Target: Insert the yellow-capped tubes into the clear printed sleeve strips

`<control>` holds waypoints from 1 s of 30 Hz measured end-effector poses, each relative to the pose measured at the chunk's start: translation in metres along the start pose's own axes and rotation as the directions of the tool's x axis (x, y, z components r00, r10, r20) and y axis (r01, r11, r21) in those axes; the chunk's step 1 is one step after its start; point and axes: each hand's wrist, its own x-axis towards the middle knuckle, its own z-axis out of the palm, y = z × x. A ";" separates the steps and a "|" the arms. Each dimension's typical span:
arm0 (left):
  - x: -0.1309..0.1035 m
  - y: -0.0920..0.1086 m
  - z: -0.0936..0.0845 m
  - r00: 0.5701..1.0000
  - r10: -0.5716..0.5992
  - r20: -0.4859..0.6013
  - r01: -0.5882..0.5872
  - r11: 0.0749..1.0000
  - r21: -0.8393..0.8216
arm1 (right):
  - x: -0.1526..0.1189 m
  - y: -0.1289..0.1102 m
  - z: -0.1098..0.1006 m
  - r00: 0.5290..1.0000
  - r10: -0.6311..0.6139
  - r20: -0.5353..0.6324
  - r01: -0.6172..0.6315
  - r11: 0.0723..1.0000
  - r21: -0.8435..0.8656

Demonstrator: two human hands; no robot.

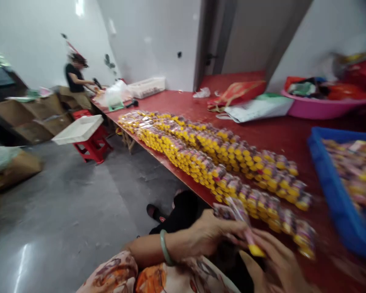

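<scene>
My left hand [207, 232], with a green bangle [165, 247] at its wrist, is closed around clear-wrapped packets at the table's front edge. Between both hands slants a small wrapped tube [247, 232] with a yellow end. My right hand [277, 256] pinches that tube near its yellow end; its fingers are slightly blurred. Just beyond the hands, long stacked rows of similar yellow-ended packets [183, 156] run along the red table [183, 101].
A blue crate [329, 187] of loose packets stands at the right. Behind it are a pink basin [320, 106] and bags [262, 108]. A white tray [79, 129] rests on a red stool [93, 146]. Another person [76, 77] works at the far left end.
</scene>
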 end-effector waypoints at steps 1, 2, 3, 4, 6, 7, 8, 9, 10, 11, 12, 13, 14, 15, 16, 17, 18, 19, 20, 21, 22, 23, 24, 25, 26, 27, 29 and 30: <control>0.000 0.005 -0.002 1.000 0.013 0.016 -0.014 0.999 0.031 | 0.004 -0.008 0.001 0.999 0.015 0.040 -0.015 1.000 0.004; 0.002 0.010 -0.005 0.999 0.026 0.034 -0.028 0.998 0.055 | 0.007 -0.014 0.002 0.996 0.031 0.083 -0.031 1.000 0.003; 0.006 0.015 -0.007 0.999 0.019 0.048 -0.022 0.998 0.066 | 0.010 -0.017 0.004 0.994 0.058 0.091 -0.059 0.998 0.001; 0.011 0.019 -0.009 0.998 -0.007 0.069 0.002 0.997 0.079 | 0.012 -0.017 0.007 0.993 0.090 0.081 -0.090 0.996 0.001; 0.021 0.025 -0.014 0.994 -0.073 0.084 0.066 0.994 0.088 | 0.015 -0.014 0.013 0.986 0.163 0.034 -0.163 0.987 -0.001; 0.025 0.027 -0.015 0.991 -0.104 0.085 0.097 0.992 0.085 | 0.016 -0.012 0.017 0.980 0.196 0.013 -0.196 0.981 0.004; 0.028 0.028 -0.017 0.989 -0.128 0.080 0.122 0.990 0.076 | 0.016 -0.009 0.020 0.974 0.226 0.001 -0.226 0.974 0.013; 0.030 0.029 -0.018 0.987 -0.144 0.073 0.139 0.988 0.065 | 0.018 -0.007 0.024 0.968 0.250 -0.003 -0.250 0.968 0.024; 0.032 0.029 -0.020 0.986 -0.153 0.068 0.149 0.987 0.061 | 0.020 -0.004 0.028 0.963 0.270 -0.010 -0.270 0.962 0.031; 0.033 0.030 -0.021 0.985 -0.158 0.071 0.154 0.986 0.065 | 0.022 -0.002 0.032 0.958 0.287 -0.020 -0.286 0.957 0.034; 0.034 0.031 -0.023 0.984 -0.160 0.078 0.155 0.985 0.074 | 0.026 0.001 0.036 0.953 0.301 -0.030 -0.299 0.953 0.041; 0.035 0.032 -0.024 0.983 -0.160 0.089 0.153 0.985 0.084 | 0.030 0.004 0.039 0.950 0.311 -0.034 -0.309 0.950 0.052; 0.036 0.033 -0.026 0.983 -0.157 0.099 0.148 0.985 0.090 | 0.035 0.006 0.042 0.948 0.316 -0.034 -0.314 0.947 0.064; 0.037 0.034 -0.028 0.984 -0.148 0.102 0.139 0.986 0.093 | 0.040 0.008 0.045 0.949 0.313 -0.031 -0.311 0.948 0.067; 0.037 0.035 -0.030 0.986 -0.134 0.097 0.126 0.988 0.091 | 0.046 0.009 0.047 0.955 0.296 -0.027 -0.294 0.954 0.059; 0.038 0.036 -0.031 0.989 -0.119 0.091 0.111 0.990 0.090 | 0.050 0.009 0.048 0.964 0.263 -0.023 -0.262 0.964 0.035; 0.038 0.037 -0.032 0.990 -0.110 0.090 0.102 0.990 0.095 | 0.054 0.009 0.048 0.974 0.224 -0.020 -0.224 0.975 0.001; 0.038 0.037 -0.033 0.989 -0.110 0.096 0.099 0.989 0.107 | 0.057 0.008 0.048 0.982 0.186 -0.013 -0.186 0.982 -0.033; 0.039 0.038 -0.034 0.988 -0.116 0.106 0.103 0.987 0.119 | 0.058 0.008 0.047 0.987 0.159 -0.005 -0.159 0.986 -0.052; 0.039 0.038 -0.034 0.985 -0.125 0.119 0.110 0.986 0.127 | 0.059 0.007 0.045 0.989 0.145 0.004 -0.145 0.988 -0.052; 0.040 0.038 -0.033 0.982 -0.135 0.132 0.118 0.985 0.130 | 0.059 0.006 0.043 0.990 0.142 0.014 -0.141 0.989 -0.035; 0.041 0.037 -0.033 0.980 -0.139 0.141 0.120 0.984 0.130 | 0.058 0.005 0.042 0.989 0.144 0.025 -0.144 0.989 -0.015; 0.041 0.037 -0.032 0.979 -0.137 0.148 0.119 0.984 0.129 | 0.056 0.004 0.040 0.989 0.144 0.033 -0.144 0.990 0.001; 0.042 0.036 -0.031 0.979 -0.135 0.156 0.115 0.985 0.130 | 0.055 0.004 0.039 0.990 0.139 0.037 -0.139 0.990 0.007; 0.042 0.035 -0.030 0.978 -0.133 0.164 0.112 0.985 0.131 | 0.053 0.003 0.038 0.991 0.131 0.031 -0.131 0.991 0.003; 0.042 0.034 -0.029 0.977 -0.132 0.170 0.110 0.985 0.134 | 0.052 0.002 0.037 0.993 0.120 0.017 -0.120 0.993 -0.011; 0.043 0.030 -0.027 0.976 -0.132 0.175 0.109 0.985 0.132 | 0.049 0.001 0.037 0.996 0.092 -0.015 -0.093 0.993 -0.070; 0.043 0.029 -0.027 0.974 -0.136 0.180 0.114 0.985 0.127 | 0.047 0.001 0.036 0.997 0.078 -0.025 -0.081 0.991 -0.110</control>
